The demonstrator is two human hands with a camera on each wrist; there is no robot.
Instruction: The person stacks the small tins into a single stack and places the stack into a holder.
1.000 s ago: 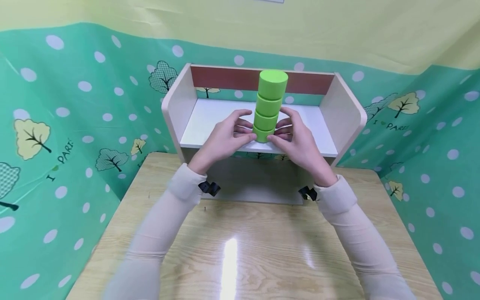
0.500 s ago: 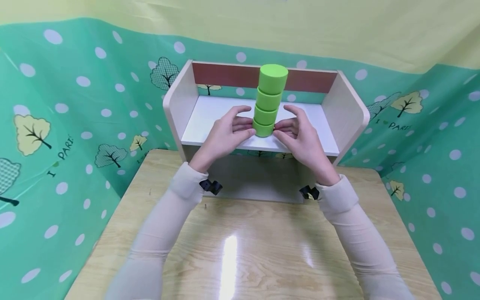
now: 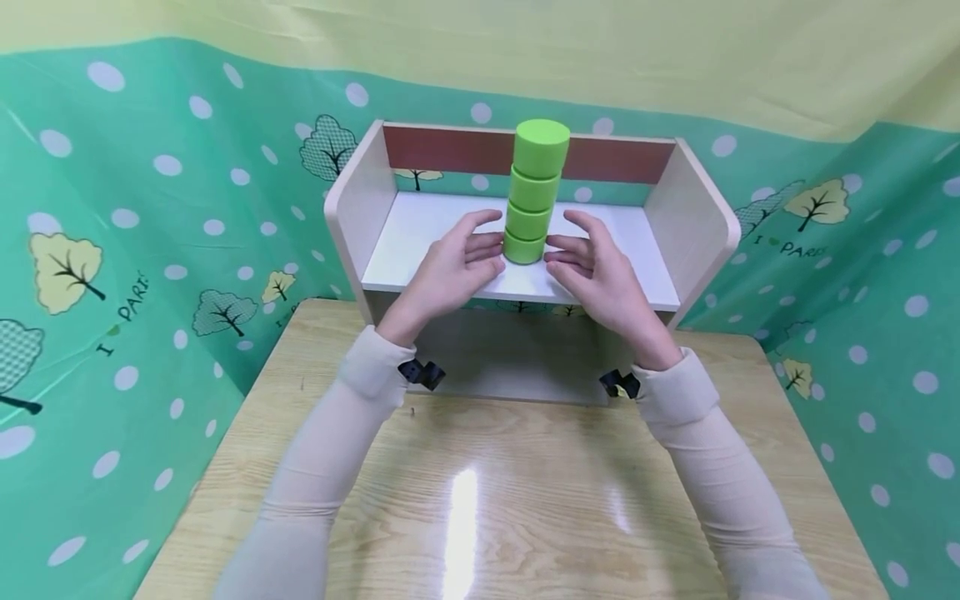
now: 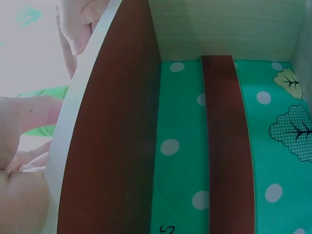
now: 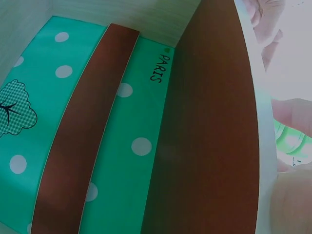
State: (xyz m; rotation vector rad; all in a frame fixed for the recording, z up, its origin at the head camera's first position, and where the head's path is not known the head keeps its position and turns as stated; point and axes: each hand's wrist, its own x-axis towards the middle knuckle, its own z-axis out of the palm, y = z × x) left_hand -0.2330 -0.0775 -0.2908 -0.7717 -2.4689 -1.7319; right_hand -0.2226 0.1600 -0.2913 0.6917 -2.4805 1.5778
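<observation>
A tower of several stacked green cylinders (image 3: pixel 528 196) stands on the white upper board (image 3: pixel 450 218) of a small shelf, the top piece being the widest and tallest. To its left is my left hand (image 3: pixel 453 265), fingers loosely bent and fingertips right at the lowest cylinder. My right hand (image 3: pixel 603 271) mirrors it on the other side, with a narrow gap showing between its fingertips and the base. Both thumbs are off the tower. In the wrist views the board's edge hides much of the hands, and only bits of green cylinder (image 4: pixel 41 129) (image 5: pixel 292 139) show.
The shelf has upright side panels (image 3: pixel 360 204) (image 3: pixel 690 225) and a reddish-brown back rail (image 3: pixel 450 152). Below the board is a lower compartment (image 3: pixel 517 354). A wooden table (image 3: pixel 525 492) lies in front, with patterned green cloth (image 3: pixel 150 250) around it.
The tower has shifted slightly farther back on the board. My thumbs and fingers, which held its base from both sides, have loosened and come away, the right hand more clearly.
</observation>
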